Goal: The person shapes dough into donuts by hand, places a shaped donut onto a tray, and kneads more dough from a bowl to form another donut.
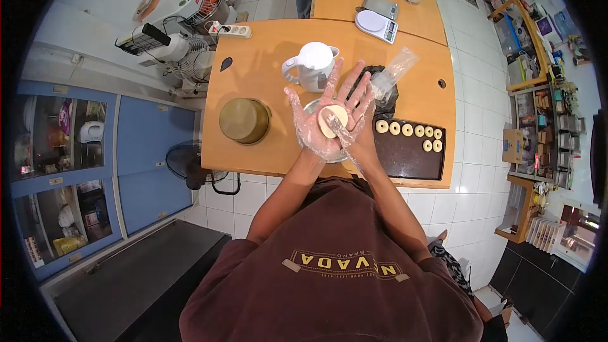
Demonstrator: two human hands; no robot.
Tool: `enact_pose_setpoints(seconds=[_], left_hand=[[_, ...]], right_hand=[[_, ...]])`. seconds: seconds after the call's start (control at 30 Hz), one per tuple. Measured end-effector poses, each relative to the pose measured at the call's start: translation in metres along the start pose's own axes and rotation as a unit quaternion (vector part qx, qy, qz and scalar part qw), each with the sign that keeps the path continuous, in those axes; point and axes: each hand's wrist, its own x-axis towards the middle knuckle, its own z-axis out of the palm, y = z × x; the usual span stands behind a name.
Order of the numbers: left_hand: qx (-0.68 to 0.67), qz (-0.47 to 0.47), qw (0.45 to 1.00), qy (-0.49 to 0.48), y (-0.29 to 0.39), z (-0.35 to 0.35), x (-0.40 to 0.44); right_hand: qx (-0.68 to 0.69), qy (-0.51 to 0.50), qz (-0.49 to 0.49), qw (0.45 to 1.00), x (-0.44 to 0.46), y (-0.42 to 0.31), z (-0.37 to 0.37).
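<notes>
My left hand (310, 132) is turned palm up with its fingers spread, and a round, flattened piece of pale dough (327, 128) rests on the palm. My right hand (360, 142) comes in from the right, its fingers drawn together and their tips pressed on the dough. Both hands are coated with white flour or dough residue. Beneath them a bowl (308, 106) is mostly hidden. To the right, a dark baking tray (405, 163) holds several ring-shaped dough pieces (407, 130) along its far side.
On the wooden table (266, 44) stand a white jug (315, 60) beyond my hands and a brownish round container (242, 120) at left. A black plastic bag (385, 102), a clear bag (398, 71) and a white scale (375, 27) lie farther right. A power strip (231, 30) sits at the far-left edge.
</notes>
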Motion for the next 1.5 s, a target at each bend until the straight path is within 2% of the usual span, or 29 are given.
enact_pose_setpoints(seconds=[0.1,0.2,0.3,0.4,0.5,0.6,0.7,0.8,0.9,1.0,1.1,1.2,1.3,1.4,1.5], left_hand=[[0.037,0.023,0.999,-0.013,0.006,0.002,0.003],[0.088,0.018,0.996,-0.024,0.01,0.005,0.002],[0.108,0.023,0.994,-0.01,0.012,0.0,-0.001],[0.058,0.027,0.998,-0.008,0.016,-0.008,-0.003],[0.112,0.046,0.992,0.025,0.019,-0.011,-0.003],[0.129,0.041,0.991,0.022,0.022,-0.019,-0.003],[0.13,0.026,0.991,-0.002,0.026,-0.021,-0.004],[0.144,0.035,0.989,0.021,0.025,-0.02,-0.004],[0.182,0.042,0.982,0.025,0.026,-0.027,-0.004],[0.227,0.069,0.969,0.068,0.027,-0.032,-0.005],[0.267,0.073,0.959,0.066,0.031,-0.038,-0.005],[0.265,0.078,0.957,0.091,0.033,-0.041,-0.006],[0.262,0.084,0.956,0.1,0.032,-0.04,-0.007],[0.268,0.077,0.955,0.103,0.032,-0.037,-0.009],[0.272,0.072,0.956,0.079,0.034,-0.04,-0.01]], right_hand=[[0.143,0.011,0.075,0.987,-0.001,-0.006,-0.003],[0.157,-0.022,0.07,0.985,-0.003,-0.01,-0.002],[-0.007,0.002,0.012,1.0,0.001,0.003,0.0],[-0.028,0.022,-0.02,0.999,0.0,0.008,0.005],[-0.058,0.055,-0.038,0.996,0.0,0.0,0.003],[-0.154,0.067,-0.112,0.979,0.002,-0.009,-0.002],[-0.166,0.036,-0.15,0.974,0.001,-0.016,-0.01],[-0.225,-0.003,-0.172,0.959,-0.004,-0.021,-0.015],[-0.163,0.005,-0.166,0.973,-0.007,-0.014,-0.01],[-0.159,-0.007,-0.167,0.973,-0.006,-0.02,-0.013],[-0.162,-0.039,-0.178,0.97,-0.007,-0.019,-0.014],[-0.13,-0.013,-0.188,0.974,-0.008,-0.013,-0.011],[-0.123,-0.044,-0.175,0.976,-0.008,-0.014,-0.013],[-0.129,-0.028,-0.19,0.973,-0.007,-0.02,-0.011],[-0.136,-0.03,-0.198,0.97,-0.005,-0.025,-0.014]])
